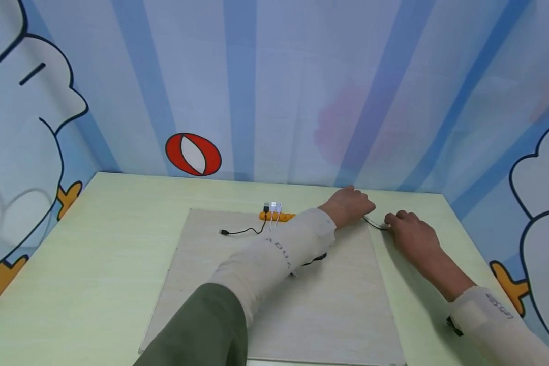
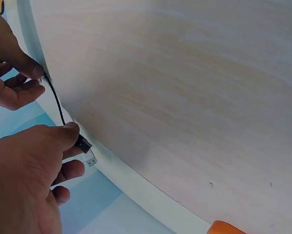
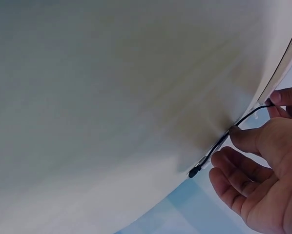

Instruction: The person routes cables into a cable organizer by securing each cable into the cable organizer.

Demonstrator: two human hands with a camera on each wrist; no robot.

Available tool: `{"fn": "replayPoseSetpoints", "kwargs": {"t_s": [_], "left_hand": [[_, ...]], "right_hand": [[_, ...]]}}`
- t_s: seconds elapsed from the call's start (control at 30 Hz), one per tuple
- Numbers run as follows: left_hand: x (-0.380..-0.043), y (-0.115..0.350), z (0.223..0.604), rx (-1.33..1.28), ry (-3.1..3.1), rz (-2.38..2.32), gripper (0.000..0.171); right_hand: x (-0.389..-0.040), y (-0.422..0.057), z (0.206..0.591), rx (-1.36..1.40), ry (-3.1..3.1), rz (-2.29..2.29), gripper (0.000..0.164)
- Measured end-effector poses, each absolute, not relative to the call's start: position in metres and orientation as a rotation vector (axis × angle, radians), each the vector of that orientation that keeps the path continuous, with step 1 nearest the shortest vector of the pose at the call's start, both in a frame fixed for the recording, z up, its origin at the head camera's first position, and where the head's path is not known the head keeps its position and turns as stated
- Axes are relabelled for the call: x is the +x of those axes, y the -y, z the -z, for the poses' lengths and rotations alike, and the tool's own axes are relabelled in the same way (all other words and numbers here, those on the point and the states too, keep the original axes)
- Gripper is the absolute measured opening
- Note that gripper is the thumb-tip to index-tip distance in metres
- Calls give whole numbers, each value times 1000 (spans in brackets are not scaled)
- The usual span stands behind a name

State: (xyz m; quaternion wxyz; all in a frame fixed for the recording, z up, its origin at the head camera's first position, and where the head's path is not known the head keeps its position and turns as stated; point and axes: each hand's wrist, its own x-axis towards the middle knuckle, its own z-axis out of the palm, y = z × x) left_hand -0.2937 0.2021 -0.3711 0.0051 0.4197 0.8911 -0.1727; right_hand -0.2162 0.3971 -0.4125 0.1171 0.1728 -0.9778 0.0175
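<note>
My left hand (image 1: 349,207) is stretched over the back right of the grey board. In the left wrist view it pinches the black USB plug (image 2: 83,144) of a thin cable between thumb and fingers, with a white USB plug (image 2: 91,160) just beside it. My right hand (image 1: 414,236), right of the board, pinches the black cable (image 3: 248,115) further along between thumb and fingertip. The cable runs between both hands, and its other connector (image 3: 195,171) hangs past my right fingers.
An orange strip (image 1: 279,217) at the board's back edge has several USB plugs standing on it. A black cable (image 1: 242,231) runs from it onto the grey board (image 1: 329,315). Another black connector (image 1: 319,257) shows beside my left sleeve. A patterned blue backdrop (image 1: 283,91) rises behind the table.
</note>
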Motion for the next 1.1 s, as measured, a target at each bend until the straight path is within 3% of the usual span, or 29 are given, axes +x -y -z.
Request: {"fn": "replayPoseSetpoints", "kwargs": {"t_s": [0.53, 0.9, 1.1], "left_hand": [[-295, -196, 361, 1381, -2742, 430, 43], [-302, -177, 364, 1430, -2707, 368, 20], [-308, -154, 357, 1399, -2644, 139, 19]], "right_hand": [[-211, -392, 409, 573, 2768, -6, 4], [-205, -388, 408, 632, 2696, 10, 6], [-197, -376, 399, 647, 2718, -45, 12]]}}
